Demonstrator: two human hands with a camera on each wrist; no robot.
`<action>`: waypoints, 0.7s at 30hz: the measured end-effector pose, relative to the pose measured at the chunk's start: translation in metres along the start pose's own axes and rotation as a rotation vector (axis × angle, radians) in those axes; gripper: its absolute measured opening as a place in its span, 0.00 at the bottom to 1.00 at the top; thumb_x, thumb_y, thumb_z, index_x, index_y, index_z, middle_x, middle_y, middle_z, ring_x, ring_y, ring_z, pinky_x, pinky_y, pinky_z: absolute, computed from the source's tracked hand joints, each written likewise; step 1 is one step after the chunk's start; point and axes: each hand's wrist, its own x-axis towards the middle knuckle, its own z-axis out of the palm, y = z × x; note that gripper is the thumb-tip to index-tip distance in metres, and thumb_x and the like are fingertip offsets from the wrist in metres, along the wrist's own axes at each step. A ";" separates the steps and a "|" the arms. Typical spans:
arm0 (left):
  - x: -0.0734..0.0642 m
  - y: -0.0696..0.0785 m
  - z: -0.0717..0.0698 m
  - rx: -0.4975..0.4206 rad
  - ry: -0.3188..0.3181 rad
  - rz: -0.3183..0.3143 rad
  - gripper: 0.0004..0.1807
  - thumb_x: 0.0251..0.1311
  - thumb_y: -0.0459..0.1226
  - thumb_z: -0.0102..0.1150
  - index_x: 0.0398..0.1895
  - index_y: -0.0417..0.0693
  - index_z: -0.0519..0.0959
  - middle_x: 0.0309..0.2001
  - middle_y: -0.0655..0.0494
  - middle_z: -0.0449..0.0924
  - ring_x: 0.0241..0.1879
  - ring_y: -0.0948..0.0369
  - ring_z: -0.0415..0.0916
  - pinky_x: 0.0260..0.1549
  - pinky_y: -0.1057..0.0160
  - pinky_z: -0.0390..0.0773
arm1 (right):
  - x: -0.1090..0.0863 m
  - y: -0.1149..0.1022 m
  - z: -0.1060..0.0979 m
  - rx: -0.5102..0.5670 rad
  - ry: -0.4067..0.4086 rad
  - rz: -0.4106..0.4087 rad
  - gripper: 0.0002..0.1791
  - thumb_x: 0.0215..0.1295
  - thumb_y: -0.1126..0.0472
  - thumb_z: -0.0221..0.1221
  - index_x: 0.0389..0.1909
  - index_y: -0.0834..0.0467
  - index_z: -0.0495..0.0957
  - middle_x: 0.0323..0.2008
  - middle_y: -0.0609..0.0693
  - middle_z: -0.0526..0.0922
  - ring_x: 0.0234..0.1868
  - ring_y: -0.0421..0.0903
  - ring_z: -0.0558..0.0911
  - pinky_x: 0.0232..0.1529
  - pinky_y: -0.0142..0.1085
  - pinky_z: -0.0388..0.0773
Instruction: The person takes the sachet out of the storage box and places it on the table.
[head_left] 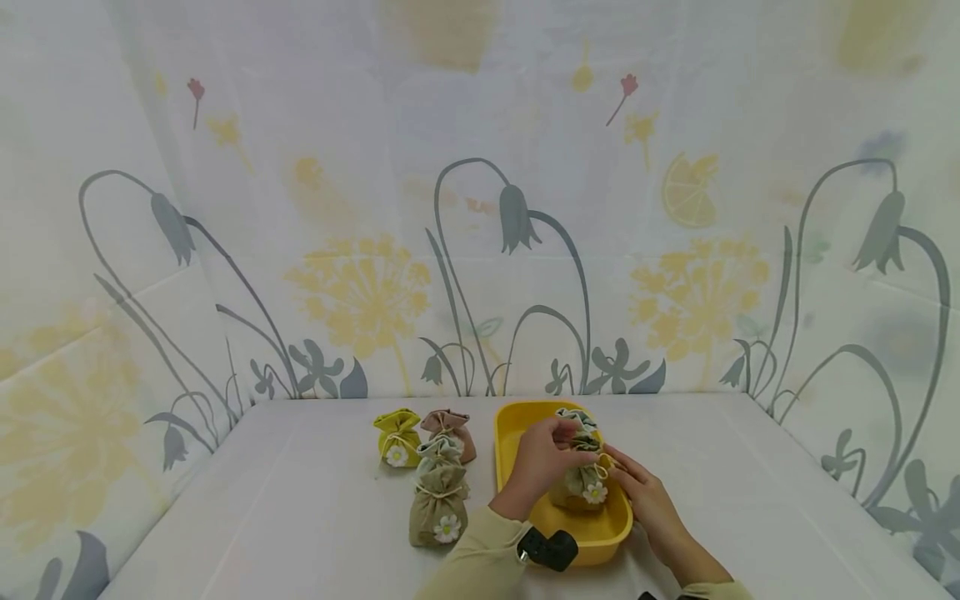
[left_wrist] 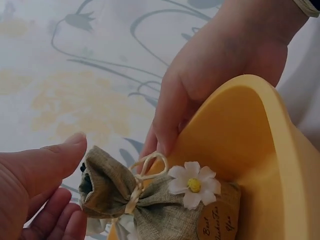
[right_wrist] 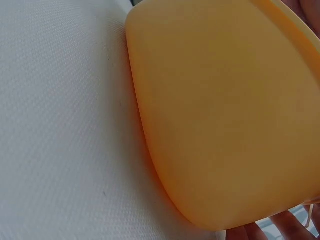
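My left hand [head_left: 546, 460] is over the yellow tray [head_left: 504, 442], at the top of an olive drawstring pouch [head_left: 576, 487]. In the left wrist view its thumb is straight and its fingers loosely bent beside the gathered mouth of the pouch [left_wrist: 160, 212], without gripping it. The pouch bears a white flower, a cream bow and a round label. My right hand [head_left: 648, 500] holds the tray's right rim, fingers over the edge. Behind the olive pouch in the tray, a pale pouch [head_left: 576, 417] is partly hidden by the left hand.
Left of the tray, several pouches stand grouped on the white table: a yellow-green one [head_left: 397, 437], a pinkish-brown one [head_left: 463, 440], a pale one [head_left: 441, 452] and a brownish-olive one [head_left: 435, 512]. A patterned cloth [head_left: 480, 292] hangs behind.
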 end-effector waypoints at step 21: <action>0.000 -0.003 0.010 0.051 -0.087 -0.082 0.15 0.47 0.33 0.71 0.40 0.43 0.82 0.35 0.61 0.78 0.33 0.65 0.74 0.35 0.67 0.77 | 0.002 0.000 0.001 -0.019 0.007 0.002 0.31 0.70 0.49 0.47 0.70 0.57 0.57 0.66 0.64 0.58 0.63 0.62 0.63 0.53 0.47 0.71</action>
